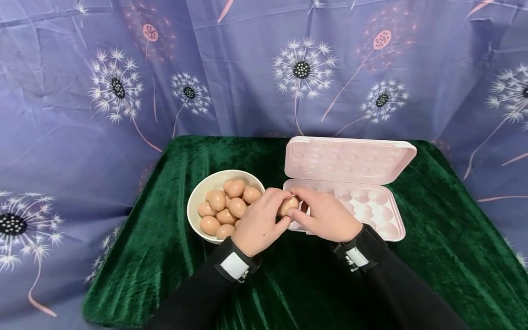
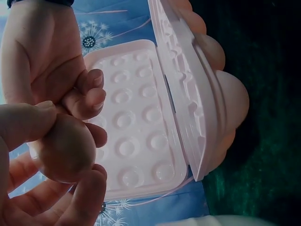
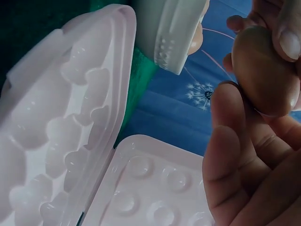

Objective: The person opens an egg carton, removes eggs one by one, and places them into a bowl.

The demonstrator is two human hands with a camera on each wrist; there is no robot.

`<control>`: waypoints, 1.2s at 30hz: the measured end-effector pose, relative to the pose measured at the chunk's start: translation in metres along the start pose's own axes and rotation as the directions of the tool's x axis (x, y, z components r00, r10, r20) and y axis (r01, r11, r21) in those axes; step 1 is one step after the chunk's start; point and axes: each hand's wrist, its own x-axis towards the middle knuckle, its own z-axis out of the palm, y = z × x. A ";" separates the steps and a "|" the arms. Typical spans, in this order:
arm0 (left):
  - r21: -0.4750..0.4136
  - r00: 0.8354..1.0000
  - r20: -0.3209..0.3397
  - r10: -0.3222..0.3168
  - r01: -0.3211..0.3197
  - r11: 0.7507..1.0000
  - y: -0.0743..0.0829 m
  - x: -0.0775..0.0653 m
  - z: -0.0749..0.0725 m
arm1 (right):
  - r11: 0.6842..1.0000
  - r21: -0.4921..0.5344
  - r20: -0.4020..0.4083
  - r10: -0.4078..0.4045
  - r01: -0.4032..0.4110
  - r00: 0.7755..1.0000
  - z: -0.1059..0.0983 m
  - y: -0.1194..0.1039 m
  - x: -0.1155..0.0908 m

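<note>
"How do the fingers stand?"
"The left hand (image 1: pixel 260 224) and right hand (image 1: pixel 330 216) both curl in on one brown egg (image 1: pixel 289 206), thumbs and fingertips close about it. The wrist views are dim, so I can't quite tell which right fingers bear on it."
"Where is it?"
"Between the white bowl (image 1: pixel 192 201) and the pink tray (image 1: pixel 400 231), over the tray's left edge from the head view."
"Edges, room?"
"The bowl's rim is partly behind the left hand. Beyond the cups, the hinged lid (image 1: pixel 346 158) stands tilted; green cloth (image 1: pixel 449 220) spreads rightward."
</note>
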 end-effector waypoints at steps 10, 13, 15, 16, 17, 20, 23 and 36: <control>0.071 0.995 0.094 -0.020 0.013 0.997 -0.010 -0.004 -0.013 | 0.990 -0.128 0.041 0.056 -0.050 0.998 0.011 0.014 0.000; 0.093 0.993 0.107 -0.039 0.030 0.995 -0.014 -0.005 -0.022 | 0.981 -0.178 0.060 0.088 -0.077 0.994 0.016 0.022 -0.003; 0.101 0.994 0.102 -0.047 0.037 0.994 -0.017 -0.007 -0.026 | 0.973 -0.218 0.083 0.098 -0.078 0.992 0.021 0.025 -0.004; 0.105 0.994 0.098 -0.050 0.040 0.994 -0.018 -0.008 -0.027 | 0.968 -0.239 0.093 0.099 -0.074 0.991 0.024 0.026 -0.004; 0.108 0.994 0.093 -0.053 0.043 0.993 -0.020 -0.009 -0.028 | 0.963 -0.261 0.102 0.097 -0.068 0.990 0.027 0.027 -0.004; 0.103 0.995 0.073 -0.074 0.066 0.992 -0.024 -0.012 -0.030 | 0.951 -0.305 0.112 0.080 -0.042 0.990 0.036 0.029 -0.002; 0.104 0.992 0.062 -0.113 0.106 0.989 -0.027 -0.013 -0.030 | 0.940 -0.340 0.087 0.071 -0.037 0.994 0.042 0.030 -0.002; 0.114 0.971 0.064 -0.229 0.220 0.969 -0.040 -0.016 -0.041 | 0.949 -0.311 0.061 0.082 -0.059 0.995 0.039 0.031 -0.007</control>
